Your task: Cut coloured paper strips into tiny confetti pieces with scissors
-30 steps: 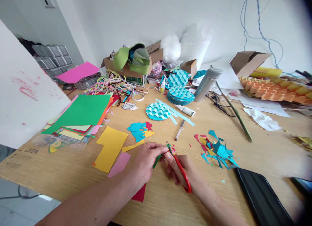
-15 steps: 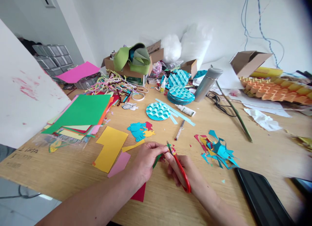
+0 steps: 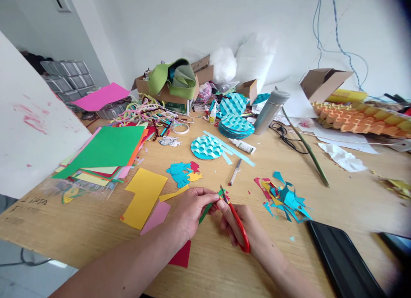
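My left hand (image 3: 194, 206) is closed, pinching a narrow strip of green paper (image 3: 204, 213) between thumb and fingers. My right hand (image 3: 236, 223) grips red-handled scissors (image 3: 241, 229), whose dark blades point up and away, beside the strip's far end. The fingertips of both hands nearly meet there. Small colored paper snips lie just beyond the blades, partly hidden. Ahead of the hands are blue paper fish (image 3: 179, 174), a yellow paper fish (image 3: 195, 177) and a red paper piece (image 3: 194, 166). Yellow paper (image 3: 146, 199), pink paper (image 3: 156, 217) and red paper (image 3: 180, 255) lie around my left forearm.
Colored sheets (image 3: 105, 148) are stacked at left. A pen (image 3: 235, 172), a glue tube (image 3: 243, 145) and a blue wavy-patterned disc (image 3: 206, 147) lie ahead. Paper scraps (image 3: 284, 197) and a black tablet-like device (image 3: 340, 255) are at right. A grey flask (image 3: 272, 111) stands behind.
The view has shifted slightly. More of the green strip shows at the fingertips and below my left hand. Both hands keep nearly the same pose.
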{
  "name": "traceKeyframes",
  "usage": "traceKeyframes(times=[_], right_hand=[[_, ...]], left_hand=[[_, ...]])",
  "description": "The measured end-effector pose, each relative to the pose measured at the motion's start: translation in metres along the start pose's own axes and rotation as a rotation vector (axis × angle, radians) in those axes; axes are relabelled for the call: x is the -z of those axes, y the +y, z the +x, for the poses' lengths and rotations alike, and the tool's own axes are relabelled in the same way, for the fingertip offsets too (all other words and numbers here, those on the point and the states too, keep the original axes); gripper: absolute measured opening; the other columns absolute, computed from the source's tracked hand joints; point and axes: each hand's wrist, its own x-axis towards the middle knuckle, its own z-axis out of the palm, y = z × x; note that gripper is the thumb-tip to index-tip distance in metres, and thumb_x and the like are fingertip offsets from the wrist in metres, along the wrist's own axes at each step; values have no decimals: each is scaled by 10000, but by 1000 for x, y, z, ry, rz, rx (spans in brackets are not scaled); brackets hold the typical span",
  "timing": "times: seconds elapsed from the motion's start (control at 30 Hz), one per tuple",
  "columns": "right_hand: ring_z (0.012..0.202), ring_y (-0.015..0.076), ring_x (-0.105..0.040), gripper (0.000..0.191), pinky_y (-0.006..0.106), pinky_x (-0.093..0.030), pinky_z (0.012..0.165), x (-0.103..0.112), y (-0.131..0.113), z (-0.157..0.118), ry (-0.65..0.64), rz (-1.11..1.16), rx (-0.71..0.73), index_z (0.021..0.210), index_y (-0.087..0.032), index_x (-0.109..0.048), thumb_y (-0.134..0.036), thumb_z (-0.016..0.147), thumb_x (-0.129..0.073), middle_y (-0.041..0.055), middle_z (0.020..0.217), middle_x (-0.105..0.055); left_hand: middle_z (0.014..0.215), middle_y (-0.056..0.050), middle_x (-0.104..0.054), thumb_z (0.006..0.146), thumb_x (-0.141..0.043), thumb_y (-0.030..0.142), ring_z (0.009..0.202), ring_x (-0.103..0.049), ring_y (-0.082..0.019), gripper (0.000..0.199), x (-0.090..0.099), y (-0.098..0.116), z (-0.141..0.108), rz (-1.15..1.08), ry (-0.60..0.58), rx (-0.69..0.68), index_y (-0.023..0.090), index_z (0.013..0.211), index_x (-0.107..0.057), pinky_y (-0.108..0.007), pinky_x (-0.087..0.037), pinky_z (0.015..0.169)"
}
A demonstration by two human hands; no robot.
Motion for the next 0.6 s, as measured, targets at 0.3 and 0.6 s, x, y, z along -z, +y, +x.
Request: traceKeyframes(times=[0.3, 0.6], right_hand=[[277, 63, -390, 661, 168, -261, 307, 7, 0, -2, -45, -66, 23, 527, -175, -474, -788, 752, -371, -44, 341, -422], [372, 74, -444, 647, 176, -334, 396, 15, -7, -10, -158, -155, 130, 592, -161, -522, -742, 809, -341, -18, 416, -494]], left_hand=[[542, -7, -573, 621, -713, 234, 479, -480, -90, 145, 11, 11, 8, 188, -103, -31, 131, 612, -611, -233, -326, 469], [491, 33, -502, 566, -734, 255, 430, -406, -60, 167, 21, 30, 11, 330, -106, 6, 141, 635, -632, -221, -257, 451]])
